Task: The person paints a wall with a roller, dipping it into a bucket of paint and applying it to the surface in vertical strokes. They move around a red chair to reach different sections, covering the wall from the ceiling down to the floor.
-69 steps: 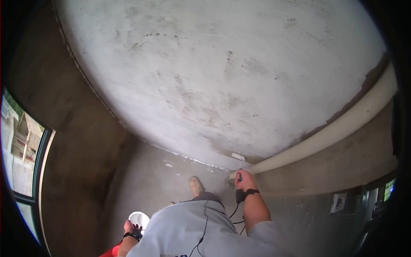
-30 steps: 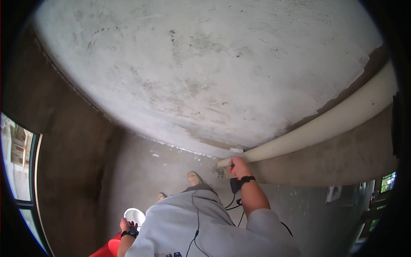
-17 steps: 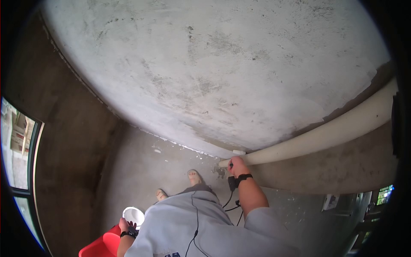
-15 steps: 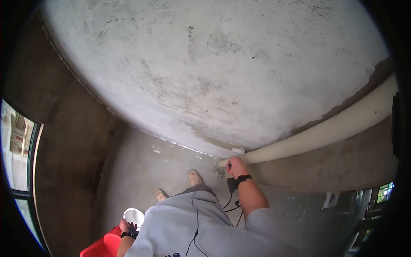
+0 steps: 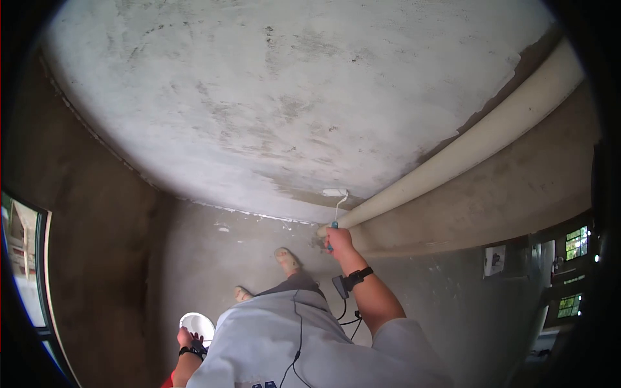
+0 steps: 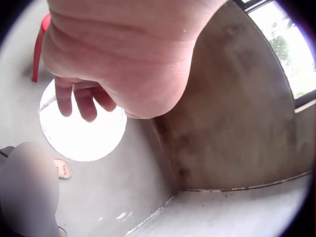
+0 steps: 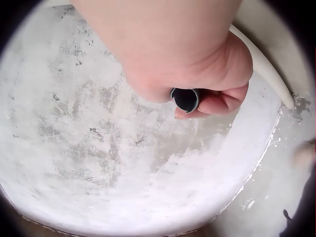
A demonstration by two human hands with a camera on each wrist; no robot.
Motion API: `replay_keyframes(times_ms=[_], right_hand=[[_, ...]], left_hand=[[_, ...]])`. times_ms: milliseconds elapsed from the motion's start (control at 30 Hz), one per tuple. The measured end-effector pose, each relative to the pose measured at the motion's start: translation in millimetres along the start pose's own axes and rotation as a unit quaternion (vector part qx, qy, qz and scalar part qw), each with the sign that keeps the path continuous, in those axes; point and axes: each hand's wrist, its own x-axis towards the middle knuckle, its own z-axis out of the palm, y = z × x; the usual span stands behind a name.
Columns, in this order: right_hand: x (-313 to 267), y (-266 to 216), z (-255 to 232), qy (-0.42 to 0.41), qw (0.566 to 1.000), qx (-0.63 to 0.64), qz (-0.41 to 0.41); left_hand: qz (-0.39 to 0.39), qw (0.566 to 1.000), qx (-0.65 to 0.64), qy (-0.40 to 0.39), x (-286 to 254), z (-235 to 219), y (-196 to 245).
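My right hand [image 5: 339, 242] grips the blue-green handle of a paint roller, whose white sleeve [image 5: 335, 193] lies against the lower wall [image 5: 284, 116] beside the pipe. Seen from the right wrist, the fingers of that hand [image 7: 187, 59] curl round the handle, its dark round end [image 7: 186, 100] facing the camera. Low on the left, my left hand [image 5: 187, 339] holds a white bucket [image 5: 196, 317]. In the left wrist view my left hand [image 6: 118, 54] has its fingers bent down at the edge of the bucket [image 6: 84, 138]; its contents are too bright to make out.
A thick cream pipe [image 5: 453, 155] runs along the wall's right side down to the floor [image 5: 200, 252]. Cables hang by my right arm. A bare brown wall [image 5: 103, 213] with a window stands left. Something red [image 6: 45, 23] is beside the bucket, and my sandalled feet are near the wall.
The roller and my right hand have moved up the wall and slightly left, and the handle and metal rod now show. The head view has shifted. My left hand keeps hold of the bucket.
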Motion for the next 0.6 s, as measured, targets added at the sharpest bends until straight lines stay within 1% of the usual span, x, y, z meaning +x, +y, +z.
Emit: replay_keyframes(times_ms=[67,100,133,167,200,267,300,400,433,500,600], right_hand=[[-16,-2,-7,-0.034,0.997,0.066,0.001],[-20,0,-10,-0.033,0.997,0.068,-0.002],[-24,0,-14,-0.050,0.995,0.083,-0.007],[-27,1,-18,-0.068,0.993,0.097,-0.012],[-29,1,-20,-0.068,0.993,0.098,-0.015],[-30,1,-24,-0.066,0.992,0.110,0.005],[-29,0,-26,-0.067,0.992,0.110,0.004],[-24,-3,-30,-0.078,0.989,0.125,0.009],[-22,-7,-30,-0.079,0.990,0.118,0.012],[-16,-12,-32,-0.080,0.990,0.113,0.016],[8,-16,-34,-0.072,0.991,0.105,0.038]], left_hand=[[0.009,1.000,0.007,-0.001,5,5,4],[0.018,1.000,0.018,-0.008,10,8,6],[0.027,0.999,0.031,-0.015,8,12,10],[0.038,0.998,0.042,-0.003,7,17,14],[0.039,0.998,0.041,-0.006,6,23,19],[0.068,0.996,0.059,-0.014,5,30,26],[0.053,0.996,0.055,-0.051,3,32,30],[0.058,0.995,0.048,-0.061,1,39,31],[0.061,0.995,0.046,-0.060,-4,42,29],[0.073,0.996,0.039,-0.016,-13,51,22],[0.063,0.997,0.041,-0.014,-23,56,17]])
